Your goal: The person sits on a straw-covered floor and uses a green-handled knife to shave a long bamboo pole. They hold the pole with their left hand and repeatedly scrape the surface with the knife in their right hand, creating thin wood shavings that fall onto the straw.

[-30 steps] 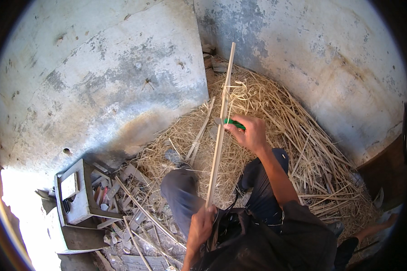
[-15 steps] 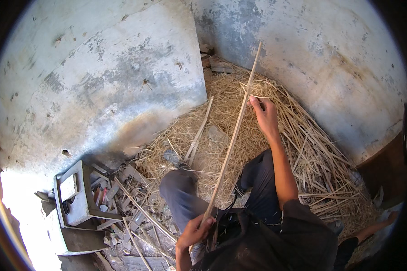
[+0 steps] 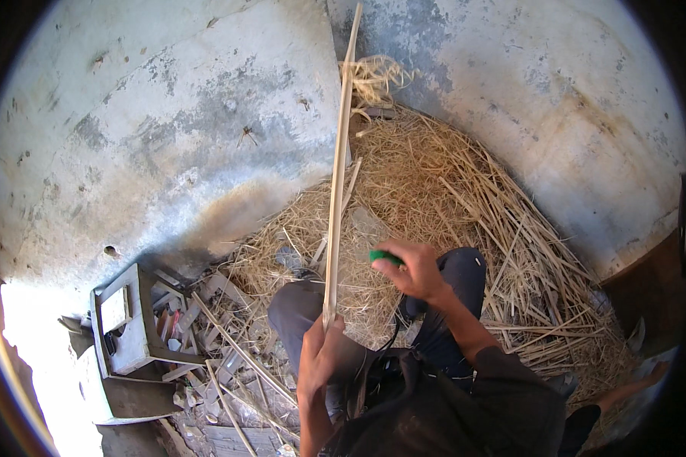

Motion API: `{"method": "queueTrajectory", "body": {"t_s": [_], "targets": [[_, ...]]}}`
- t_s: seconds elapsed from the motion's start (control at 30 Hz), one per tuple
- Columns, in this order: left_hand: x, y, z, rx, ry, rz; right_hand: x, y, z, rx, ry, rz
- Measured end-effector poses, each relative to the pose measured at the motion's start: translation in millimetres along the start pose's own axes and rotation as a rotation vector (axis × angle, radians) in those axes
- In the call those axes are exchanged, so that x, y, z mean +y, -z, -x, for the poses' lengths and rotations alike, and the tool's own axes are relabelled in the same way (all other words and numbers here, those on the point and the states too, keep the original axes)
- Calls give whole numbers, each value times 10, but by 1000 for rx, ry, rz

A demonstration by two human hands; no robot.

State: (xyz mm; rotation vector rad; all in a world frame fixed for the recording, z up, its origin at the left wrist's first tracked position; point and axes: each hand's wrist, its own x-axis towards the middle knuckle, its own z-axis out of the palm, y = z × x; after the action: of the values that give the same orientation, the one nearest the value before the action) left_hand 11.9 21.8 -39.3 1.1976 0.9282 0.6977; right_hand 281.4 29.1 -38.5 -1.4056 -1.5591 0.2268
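Observation:
My left hand (image 3: 318, 352) is closed round the near end of a long pale strip (image 3: 337, 186) that looks like split bamboo. The strip stands up and away from me, its far tip in front of the wall corner. A tuft of curled shavings (image 3: 377, 78) is beside its upper part. To the right of the strip, apart from it, my right hand (image 3: 417, 270) is closed on a small green tool (image 3: 386, 257). Only its green end shows; the rest is hidden in the fingers.
Dry shavings (image 3: 415, 171) cover the floor ahead, with a heap of thin strips (image 3: 526, 266) along the right wall. At left, a grey broken cabinet (image 3: 141, 324) sits beside wood scraps and loose strips (image 3: 244, 354). Another person's arm (image 3: 636, 388) shows at lower right.
The strip has swung left and up, with my left hand slightly higher. My right hand has come back toward me from the strip's upper part, and the green tool now shows in it.

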Motion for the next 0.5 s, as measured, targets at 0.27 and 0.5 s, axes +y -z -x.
{"method": "queueTrajectory", "body": {"t_s": [0.27, 0.5], "targets": [[291, -189, -121, -94, -89, -34, -227, -196, 183, 18, 279, 70], [321, -278, -122, -96, -105, -40, -315, -163, 153, 38, 328, 108]]}}
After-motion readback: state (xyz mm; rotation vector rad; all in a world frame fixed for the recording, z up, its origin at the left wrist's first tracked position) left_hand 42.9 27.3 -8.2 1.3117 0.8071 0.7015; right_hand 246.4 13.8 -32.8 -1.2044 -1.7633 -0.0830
